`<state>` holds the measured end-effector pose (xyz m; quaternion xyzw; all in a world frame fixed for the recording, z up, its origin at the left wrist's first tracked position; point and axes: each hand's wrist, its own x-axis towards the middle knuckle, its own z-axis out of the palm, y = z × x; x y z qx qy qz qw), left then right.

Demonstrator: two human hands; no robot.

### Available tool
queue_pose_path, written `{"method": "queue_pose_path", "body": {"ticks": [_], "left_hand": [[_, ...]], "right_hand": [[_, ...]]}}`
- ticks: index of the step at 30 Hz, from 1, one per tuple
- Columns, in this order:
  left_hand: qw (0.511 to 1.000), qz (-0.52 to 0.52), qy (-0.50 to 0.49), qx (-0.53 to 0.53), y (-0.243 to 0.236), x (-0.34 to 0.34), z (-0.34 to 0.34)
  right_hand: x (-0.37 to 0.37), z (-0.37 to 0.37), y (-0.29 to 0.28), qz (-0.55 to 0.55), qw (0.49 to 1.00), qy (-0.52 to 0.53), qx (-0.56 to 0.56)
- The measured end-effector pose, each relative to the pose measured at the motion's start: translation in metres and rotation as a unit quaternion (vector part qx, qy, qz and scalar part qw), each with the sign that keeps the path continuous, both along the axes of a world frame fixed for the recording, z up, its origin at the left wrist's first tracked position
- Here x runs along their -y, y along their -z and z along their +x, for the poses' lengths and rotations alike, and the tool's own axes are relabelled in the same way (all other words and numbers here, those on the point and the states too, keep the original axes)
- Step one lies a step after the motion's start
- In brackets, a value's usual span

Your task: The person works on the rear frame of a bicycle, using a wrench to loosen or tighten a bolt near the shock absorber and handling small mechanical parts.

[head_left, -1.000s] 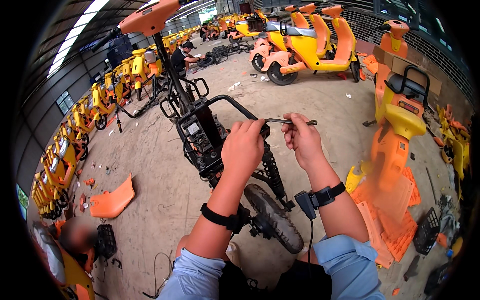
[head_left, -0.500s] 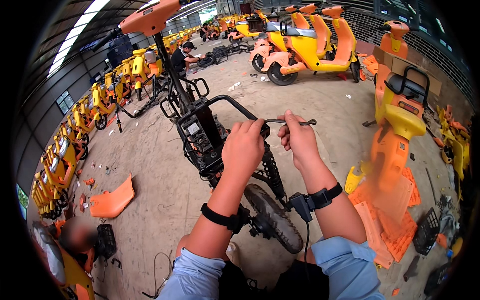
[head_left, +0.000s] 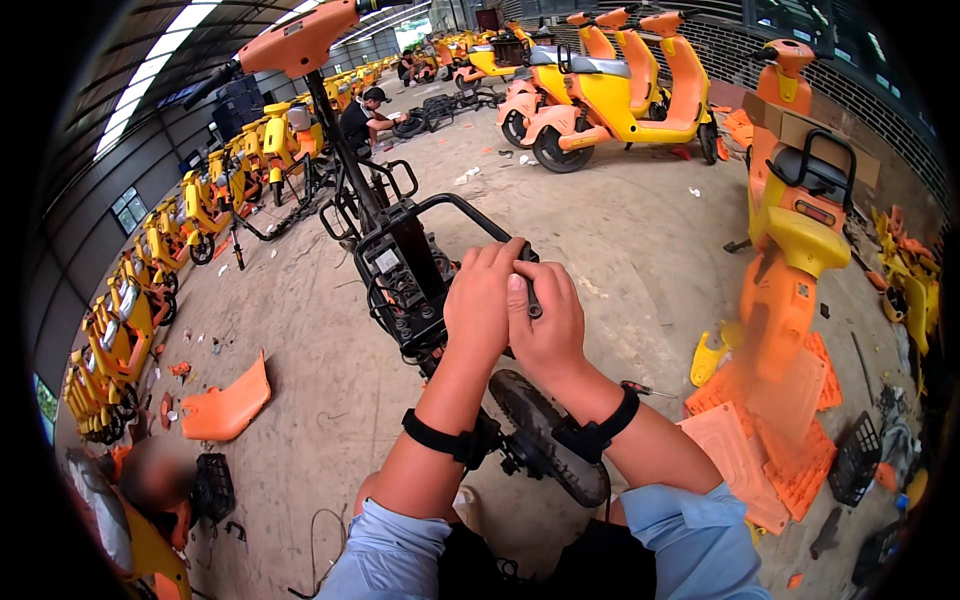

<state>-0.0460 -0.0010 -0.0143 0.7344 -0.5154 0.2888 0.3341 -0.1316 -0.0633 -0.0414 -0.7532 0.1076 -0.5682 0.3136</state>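
Note:
A stripped scooter frame (head_left: 405,285) with a black tube rack (head_left: 462,200) stands before me. My left hand (head_left: 482,298) is closed at the rear end of the rack, its fingers curled over the head end of a dark metal wrench (head_left: 534,308). Pressed against it, my right hand (head_left: 549,318) wraps round the wrench's handle, whose rounded tip shows beyond the fingers. The exact point where the wrench meets the frame is hidden under my hands. Below my forearms sits the rear wheel (head_left: 545,430), its tire muddy.
An orange panel (head_left: 228,402) lies at left, and stacked orange panels (head_left: 765,440) at right. A screwdriver-like tool (head_left: 645,388) is on the floor by my right forearm. Yellow-orange scooters (head_left: 640,95) stand behind; a person (head_left: 365,120) crouches at far left.
My right hand has swung left and toward me with the wrench handle, and now touches my left hand. My left hand has hardly moved.

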Motion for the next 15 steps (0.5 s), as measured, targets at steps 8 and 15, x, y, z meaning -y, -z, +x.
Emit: {"method": "queue_pose_path", "body": {"ticks": [8,15], "left_hand": [[0.999,-0.015,-0.04,0.014,0.005,0.007,0.0],[0.998,-0.012,-0.039,0.041,0.007,0.01,0.003]], "right_hand": [[0.034,-0.001,-0.01,0.233,0.959,-0.149,0.057],[0.087,-0.015,-0.016,0.386,0.875,-0.294,-0.002]]}}
